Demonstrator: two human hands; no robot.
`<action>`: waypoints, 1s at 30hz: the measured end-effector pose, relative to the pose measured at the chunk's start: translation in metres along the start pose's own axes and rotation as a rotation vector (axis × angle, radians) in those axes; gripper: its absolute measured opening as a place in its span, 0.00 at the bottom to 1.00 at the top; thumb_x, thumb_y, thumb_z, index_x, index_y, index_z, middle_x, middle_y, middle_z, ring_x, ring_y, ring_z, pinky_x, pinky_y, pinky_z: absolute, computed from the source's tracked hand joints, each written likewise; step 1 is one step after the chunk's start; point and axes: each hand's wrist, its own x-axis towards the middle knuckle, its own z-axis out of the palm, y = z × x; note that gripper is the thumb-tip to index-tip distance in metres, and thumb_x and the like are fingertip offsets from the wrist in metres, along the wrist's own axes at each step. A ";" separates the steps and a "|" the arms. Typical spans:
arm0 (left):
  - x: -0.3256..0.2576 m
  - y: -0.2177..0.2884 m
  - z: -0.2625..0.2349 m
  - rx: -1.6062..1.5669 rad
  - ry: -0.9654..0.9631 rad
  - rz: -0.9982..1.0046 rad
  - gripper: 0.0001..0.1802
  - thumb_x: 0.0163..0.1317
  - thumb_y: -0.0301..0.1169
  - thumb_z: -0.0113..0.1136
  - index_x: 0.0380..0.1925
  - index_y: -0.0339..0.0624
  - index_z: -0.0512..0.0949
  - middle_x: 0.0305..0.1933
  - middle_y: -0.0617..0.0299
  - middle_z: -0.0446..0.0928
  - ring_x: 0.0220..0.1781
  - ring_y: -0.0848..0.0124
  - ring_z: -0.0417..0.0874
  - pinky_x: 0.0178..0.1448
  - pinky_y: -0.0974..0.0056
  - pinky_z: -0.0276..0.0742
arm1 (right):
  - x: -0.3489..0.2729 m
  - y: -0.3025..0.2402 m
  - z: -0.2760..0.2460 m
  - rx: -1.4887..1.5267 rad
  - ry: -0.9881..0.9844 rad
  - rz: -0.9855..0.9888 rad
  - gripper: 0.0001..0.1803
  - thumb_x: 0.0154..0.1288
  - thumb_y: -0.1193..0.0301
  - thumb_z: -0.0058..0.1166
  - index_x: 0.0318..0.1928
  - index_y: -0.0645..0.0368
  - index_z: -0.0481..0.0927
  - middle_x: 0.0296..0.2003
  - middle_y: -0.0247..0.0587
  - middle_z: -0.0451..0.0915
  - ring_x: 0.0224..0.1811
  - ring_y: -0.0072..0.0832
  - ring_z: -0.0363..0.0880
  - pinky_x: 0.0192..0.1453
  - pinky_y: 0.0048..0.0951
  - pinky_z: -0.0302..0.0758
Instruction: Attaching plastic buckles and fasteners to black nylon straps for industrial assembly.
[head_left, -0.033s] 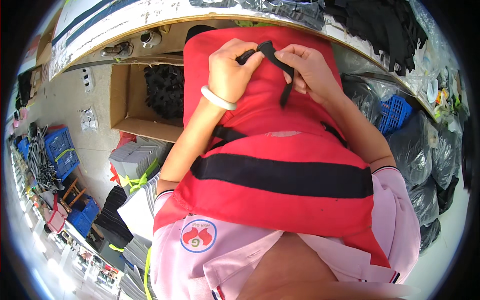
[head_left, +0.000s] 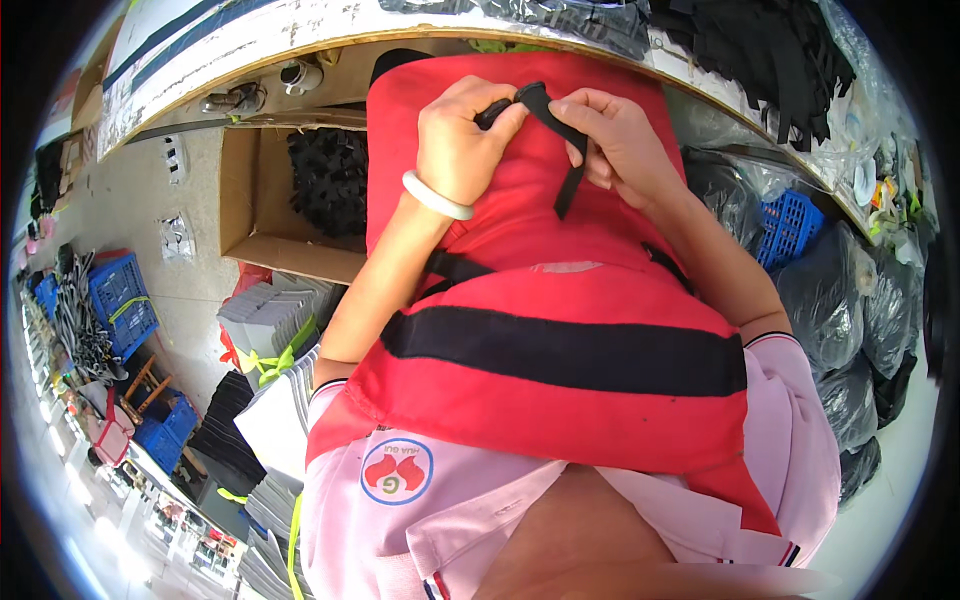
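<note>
Up at the far end of a red padded vest (head_left: 560,330), a black webbing strap (head_left: 568,150) is pinched between both hands. Nothing has shifted since the frame just before: both grips hold as they were, so the work at the strap's end looks mid-step. The left hand (head_left: 462,140), a pale bangle (head_left: 436,196) at its wrist, has fingers closed on a small black buckle (head_left: 492,112); the right hand (head_left: 618,140) grips the strap beside it. The strap's loose tail hangs toward the person, its long axis running far to near. The vest lies lengthwise across the lap, crossed by a broad black band (head_left: 560,352). Left, an open cardboard box (head_left: 250,200) holds dark pieces; right, black bags (head_left: 850,300) crowd a blue crate (head_left: 790,225).
</note>
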 end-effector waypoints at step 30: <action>-0.013 -0.009 -0.010 -0.966 -0.122 -0.735 0.11 0.60 0.28 0.65 0.39 0.32 0.82 0.24 0.61 0.79 0.20 0.77 0.77 0.17 0.75 0.65 | 0.017 0.030 0.016 -0.396 0.133 -0.755 0.08 0.67 0.70 0.57 0.41 0.62 0.80 0.24 0.27 0.74 0.23 0.15 0.70 0.29 0.16 0.66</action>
